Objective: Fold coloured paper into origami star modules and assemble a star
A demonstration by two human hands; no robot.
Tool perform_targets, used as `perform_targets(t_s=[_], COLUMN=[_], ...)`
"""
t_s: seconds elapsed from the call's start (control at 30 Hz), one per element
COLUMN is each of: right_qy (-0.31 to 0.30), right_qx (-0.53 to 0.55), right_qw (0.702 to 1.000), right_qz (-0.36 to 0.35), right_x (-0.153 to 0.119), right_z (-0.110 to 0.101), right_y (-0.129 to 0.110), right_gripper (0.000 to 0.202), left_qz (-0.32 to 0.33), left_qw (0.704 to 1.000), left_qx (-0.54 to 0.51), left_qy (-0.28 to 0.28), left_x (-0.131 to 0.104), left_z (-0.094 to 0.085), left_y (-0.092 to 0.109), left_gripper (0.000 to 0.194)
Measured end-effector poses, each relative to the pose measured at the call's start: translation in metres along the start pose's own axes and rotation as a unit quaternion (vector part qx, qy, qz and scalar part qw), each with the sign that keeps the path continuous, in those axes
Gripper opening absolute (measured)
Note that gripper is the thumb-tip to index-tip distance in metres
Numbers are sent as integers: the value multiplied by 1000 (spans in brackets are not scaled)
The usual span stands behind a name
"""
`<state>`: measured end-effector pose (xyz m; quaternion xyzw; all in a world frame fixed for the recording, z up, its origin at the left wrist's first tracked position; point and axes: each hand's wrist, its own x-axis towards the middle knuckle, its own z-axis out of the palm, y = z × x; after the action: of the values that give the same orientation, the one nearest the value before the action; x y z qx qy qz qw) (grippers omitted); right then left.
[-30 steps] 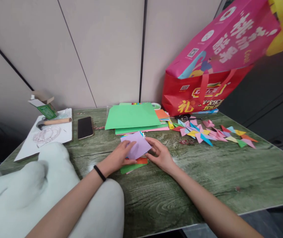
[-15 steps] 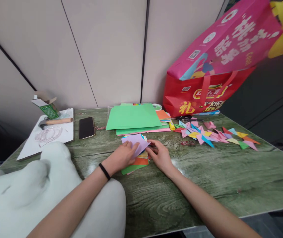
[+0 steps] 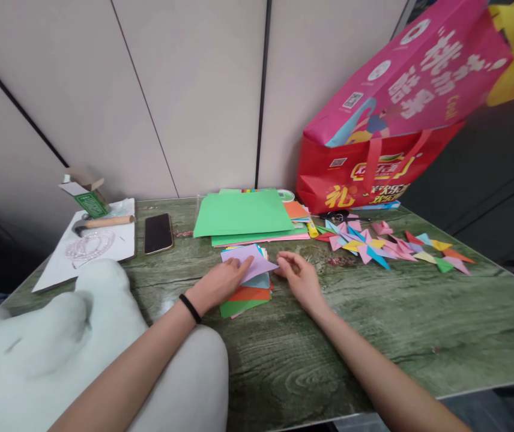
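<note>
A light purple sheet of paper (image 3: 259, 264) lies at an angle over a stack of small coloured paper (image 3: 252, 294), whose blue, orange and green edges show below it. My left hand (image 3: 225, 279), with a black band at the wrist, grips the purple sheet at its left part, thumb on top. At the sheet's right corner my right hand (image 3: 302, 279) pinches with thumb and forefinger, its other fingers curled. How the left fingers sit under or on the sheet is partly hidden.
Green card sheets (image 3: 243, 213) lie behind the stack. Folded paper pieces (image 3: 369, 243) are spread at the right, before a red bag (image 3: 356, 174). A phone (image 3: 158, 233), a hammer (image 3: 104, 222) and beads lie left. A white plush shape (image 3: 104, 336) fills the lower left.
My right hand has moved slightly right, drawing the purple sheet's corner with it. More of the light blue paper beneath shows. My left hand has stayed nearly in place.
</note>
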<state>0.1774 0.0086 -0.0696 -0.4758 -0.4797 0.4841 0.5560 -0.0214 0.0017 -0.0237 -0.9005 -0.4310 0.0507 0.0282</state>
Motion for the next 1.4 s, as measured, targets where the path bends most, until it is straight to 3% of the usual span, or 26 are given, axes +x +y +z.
perform_targets(t_s=[0.13, 0.27, 0.53, 0.8, 0.9, 0.97, 1.07, 1.17, 1.3, 1.4], right_qy=[6, -8, -49, -84, -80, -70, -12, 16, -38, -57], right_qx=[163, 184, 140, 197, 215, 209, 143, 113, 172, 183], right_qw=[980, 968, 974, 971, 971, 974, 989, 992, 966, 958], right_qz=[118, 173, 169, 107, 69, 49, 41, 57, 188, 215], right_x=[2, 3, 0, -4, -3, -3, -2, 0, 4, 3], right_z=[-6, -12, -9, 7, 11, 12, 9, 1, -7, -4], right_y=[-11, -21, -19, -13, -12, -10, -3, -3, -14, -20], right_gripper=[31, 21, 18, 28, 29, 28, 26, 27, 24, 26], left_qz=[-17, -26, -28, -13, -3, -7, -32, -65, -102, -109], left_qw=[1000, 999, 998, 997, 997, 997, 997, 993, 985, 982], left_qx=[-19, -33, -46, -73, -79, -75, -67, -94, -133, -141], left_qy=[-3, -13, -16, 17, 18, 7, 1, 14, 42, 63], left_x=[1, -1, -2, -1, -1, -1, -1, -2, -1, 0], left_z=[-4, -12, -15, -7, -7, -8, -7, -5, -2, 0], left_y=[-1, -1, 0, -3, -2, -2, -4, -8, -13, -15], left_gripper=[54, 55, 53, 47, 54, 49, 47, 48, 45, 43])
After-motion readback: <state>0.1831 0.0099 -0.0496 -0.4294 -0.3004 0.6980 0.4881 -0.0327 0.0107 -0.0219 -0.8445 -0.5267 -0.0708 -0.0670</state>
